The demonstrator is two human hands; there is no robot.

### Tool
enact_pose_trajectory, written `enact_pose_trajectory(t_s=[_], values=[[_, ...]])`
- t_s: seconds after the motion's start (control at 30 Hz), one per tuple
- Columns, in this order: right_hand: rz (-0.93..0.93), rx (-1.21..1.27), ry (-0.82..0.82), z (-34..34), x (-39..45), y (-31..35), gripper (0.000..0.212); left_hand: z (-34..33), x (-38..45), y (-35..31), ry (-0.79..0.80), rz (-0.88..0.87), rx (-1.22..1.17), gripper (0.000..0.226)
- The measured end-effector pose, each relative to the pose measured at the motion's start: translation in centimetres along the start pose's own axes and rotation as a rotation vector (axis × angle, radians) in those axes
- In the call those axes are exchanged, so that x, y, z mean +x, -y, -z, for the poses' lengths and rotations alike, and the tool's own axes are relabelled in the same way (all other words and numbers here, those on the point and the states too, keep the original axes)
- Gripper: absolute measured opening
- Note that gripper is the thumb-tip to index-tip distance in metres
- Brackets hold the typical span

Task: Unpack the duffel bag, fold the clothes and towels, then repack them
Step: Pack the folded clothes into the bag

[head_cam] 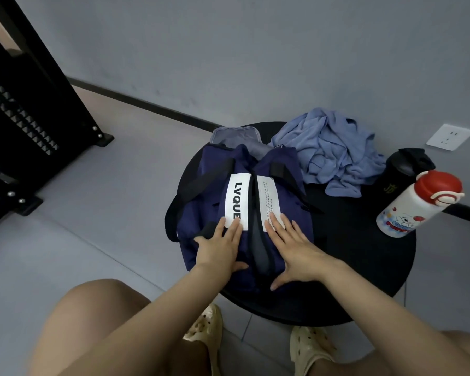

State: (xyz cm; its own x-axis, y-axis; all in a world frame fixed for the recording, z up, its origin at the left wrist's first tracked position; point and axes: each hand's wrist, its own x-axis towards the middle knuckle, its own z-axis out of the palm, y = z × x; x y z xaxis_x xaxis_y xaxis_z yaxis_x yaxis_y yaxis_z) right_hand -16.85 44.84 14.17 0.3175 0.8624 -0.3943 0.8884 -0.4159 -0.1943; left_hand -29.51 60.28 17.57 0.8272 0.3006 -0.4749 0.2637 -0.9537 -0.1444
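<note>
A navy duffel bag (pixel 201 210) with white label panels and black straps lies on a round black table (pixel 364 267). Its top opening gapes along the middle, showing grey lining. My left hand (pixel 220 245) lies flat on the bag's left flap, fingers straight over the white label. On the right flap my right hand (pixel 291 248) presses flat with spread fingers. A crumpled light-blue garment (pixel 334 150) is heaped on the table behind the bag, to the right. Grey cloth (pixel 236 138) shows at the bag's far end.
A white bottle with a red cap (pixel 418 204) stands at the table's right edge, with a black bottle (pixel 402 169) just behind it. A black metal rack (pixel 25 118) stands at the left. A wall socket (pixel 449 137) is at the right. My knees and beige clogs (pixel 206 329) are below.
</note>
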Motion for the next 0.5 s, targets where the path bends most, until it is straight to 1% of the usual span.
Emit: enact_pose_trajectory(t_s=[0.07, 0.17, 0.23, 0.37, 0.43, 0.5], values=[[-0.027, -0.007, -0.003, 0.2, 0.8, 0.7, 0.137, -0.2, 0.6, 0.9, 0.033, -0.031, -0.027, 0.092], [-0.047, 0.018, -0.014, 0.7, 2.2, 1.5, 0.136, -0.4, 2.0, 2.6, 0.062, -0.101, -0.215, 0.099], [-0.056, 0.030, -0.024, 0.8, 3.2, 1.9, 0.136, -0.6, 2.8, 3.7, 0.055, -0.148, -0.276, 0.101], [-0.061, 0.057, -0.027, 1.4, 4.7, 2.2, 0.133, -0.4, 4.2, 5.2, 0.081, -0.178, -0.308, 0.101], [-0.058, 0.116, -0.027, 1.9, 5.4, 2.1, 0.128, -0.2, 4.9, 5.8, 0.073, -0.176, -0.313, 0.100], [-0.061, 0.124, -0.030, 2.2, 6.2, 2.1, 0.125, -0.2, 5.6, 6.4, 0.058, -0.172, -0.313, 0.100]])
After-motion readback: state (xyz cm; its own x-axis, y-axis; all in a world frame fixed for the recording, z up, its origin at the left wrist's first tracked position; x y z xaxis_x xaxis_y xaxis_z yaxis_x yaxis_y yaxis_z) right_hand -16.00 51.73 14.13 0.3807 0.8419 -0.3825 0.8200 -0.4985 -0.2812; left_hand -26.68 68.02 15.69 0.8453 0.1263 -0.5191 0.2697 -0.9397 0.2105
